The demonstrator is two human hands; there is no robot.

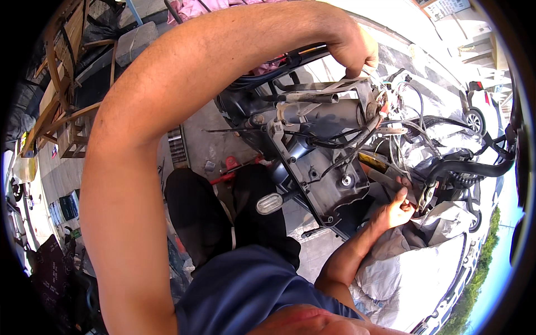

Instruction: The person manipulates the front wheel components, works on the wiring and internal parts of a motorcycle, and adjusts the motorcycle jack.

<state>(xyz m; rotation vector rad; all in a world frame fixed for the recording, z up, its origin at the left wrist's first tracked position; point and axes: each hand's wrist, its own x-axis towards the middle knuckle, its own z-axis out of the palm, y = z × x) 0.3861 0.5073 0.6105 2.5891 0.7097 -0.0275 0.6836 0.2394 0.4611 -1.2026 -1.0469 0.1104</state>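
The motorcycle frame [335, 111] was set from the centre toward two o'clock, with its bare tubes and brackets exposed. At its far end, toward two o'clock, a tangle of wires [412, 103] was spread out. The left hand [354, 51] was held at one o'clock, its forearm arched over the frame's near side; its fingers were curled inward beside the wires, but what was gripped, if anything, could not be told. The right hand [395, 211] was placed between three and four o'clock, below the wires. Its fingers were bent toward the thumb among the parts there; whether a piece was pinched between them could not be told.

A black handlebar [472, 167] was seen at three o'clock, just beyond the right hand. White sheeting [410, 279] was bunched at four o'clock, beside the right forearm. A clear oval lamp [269, 204] was mounted on a black stalk near the centre, toward six o'clock. Red metal parts [226, 177] were left on the ground near the centre, toward nine o'clock. Wooden furniture [53, 103] was stood between nine and ten o'clock, and a white car [474, 118] was parked between two and three o'clock.
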